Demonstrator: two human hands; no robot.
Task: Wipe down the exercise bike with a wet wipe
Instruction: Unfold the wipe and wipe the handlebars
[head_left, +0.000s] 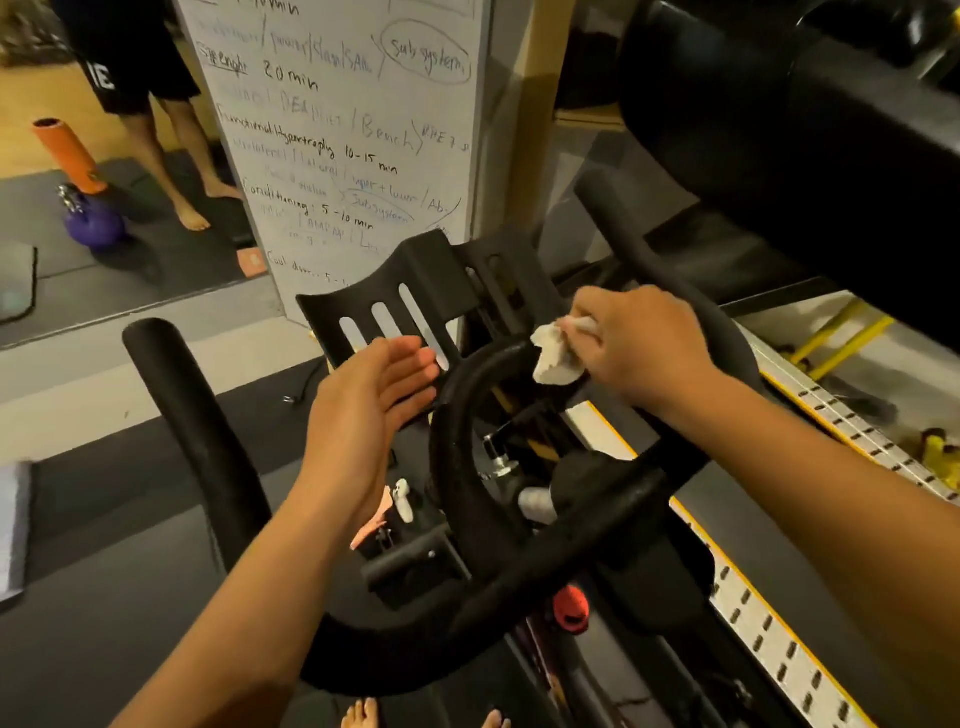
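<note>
The black exercise bike's handlebars (457, 452) fill the middle of the head view, with a slotted tablet holder (384, 291) at the front. My right hand (639, 348) grips a crumpled white wet wipe (553, 358) and presses it on the top of the inner handlebar loop. My left hand (363, 410) hovers with straight fingers just left of that loop, below the holder, holding nothing. A red knob (570, 608) sits lower on the frame.
A whiteboard (343, 130) with handwriting stands right behind the bike. A mirror to the left reflects a person's bare legs, an orange roller (67, 156) and a purple kettlebell (96, 223). A yellow-and-white perforated rack (779, 597) runs along the right. Black padded equipment (805, 130) hangs overhead right.
</note>
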